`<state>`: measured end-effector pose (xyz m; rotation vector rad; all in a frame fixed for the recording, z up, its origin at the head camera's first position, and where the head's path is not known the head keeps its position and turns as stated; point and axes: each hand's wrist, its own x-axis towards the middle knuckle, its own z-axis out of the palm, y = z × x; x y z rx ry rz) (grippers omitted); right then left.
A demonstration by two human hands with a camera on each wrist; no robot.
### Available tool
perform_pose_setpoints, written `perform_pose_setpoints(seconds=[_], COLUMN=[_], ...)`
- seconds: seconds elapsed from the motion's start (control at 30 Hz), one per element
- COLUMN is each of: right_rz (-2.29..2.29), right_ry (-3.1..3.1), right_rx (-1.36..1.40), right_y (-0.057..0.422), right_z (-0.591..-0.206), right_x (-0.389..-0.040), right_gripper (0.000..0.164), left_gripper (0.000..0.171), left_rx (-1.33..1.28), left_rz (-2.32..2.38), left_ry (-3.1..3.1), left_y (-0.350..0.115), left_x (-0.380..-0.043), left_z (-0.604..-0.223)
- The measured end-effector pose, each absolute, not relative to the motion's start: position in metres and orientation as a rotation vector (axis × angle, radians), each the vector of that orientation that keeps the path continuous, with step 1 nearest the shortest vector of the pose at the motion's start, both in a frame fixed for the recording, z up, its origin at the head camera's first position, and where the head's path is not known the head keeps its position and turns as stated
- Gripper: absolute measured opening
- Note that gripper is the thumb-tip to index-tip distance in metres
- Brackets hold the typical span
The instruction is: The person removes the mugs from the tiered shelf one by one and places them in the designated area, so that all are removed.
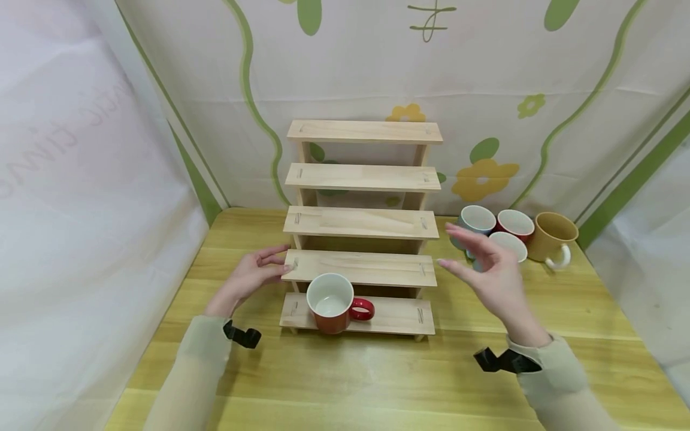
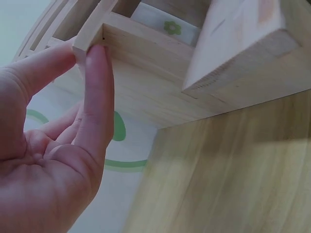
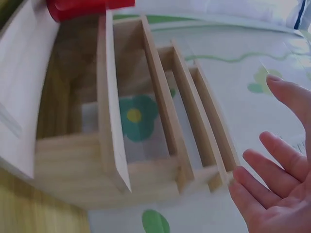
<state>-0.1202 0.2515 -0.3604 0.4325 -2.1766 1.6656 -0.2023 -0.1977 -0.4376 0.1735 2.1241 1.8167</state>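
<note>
A light wooden rack with several stepped shelves (image 1: pixel 361 222) stands on the table against the back cloth. At its left side my left hand (image 1: pixel 249 276) pinches the end of the second shelf from the bottom; in the left wrist view, thumb and a finger of that hand (image 2: pixel 63 160) lie on opposite faces of the board's corner. On the lowest shelf sits a red mug (image 1: pixel 332 322) with a white inside, its handle turned right. My right hand (image 1: pixel 495 276) is in the air right of the rack, fingers spread apart from the thumb, holding nothing.
Behind my right hand, a group of mugs stands at the table's back right: a light blue one (image 1: pixel 478 220), a red one (image 1: pixel 516 225), a white-lined one (image 1: pixel 509 244) and a tan mug (image 1: pixel 551 240) with a white handle. Printed cloth (image 1: pixel 345 72) hangs behind and at both sides.
</note>
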Motion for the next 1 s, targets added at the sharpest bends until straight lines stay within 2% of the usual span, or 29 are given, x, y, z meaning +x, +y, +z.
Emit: perform_pose_setpoints(seconds=[0.33, 0.63, 1.0], right_rz=[1.698, 1.744, 2.022], right_ry=[-2.397, -2.516, -2.586], right_rx=[0.631, 0.704, 0.688], right_y=[0.212, 0.187, 0.159], right_z=[-0.38, -0.394, -0.416], right_x=[-0.113, -0.109, -0.112], right_gripper=[0.045, 0.043, 0.04], left_gripper=[0.062, 0.056, 0.059], left_rx=[0.166, 0.099, 0.087], left_rz=[1.813, 1.892, 1.844], left_ry=[2.132, 2.065, 2.1], left_y=[-0.195, -0.192, -0.194], left_x=[-0.203, -0.202, -0.201], left_z=[-0.434, -0.433, -0.432])
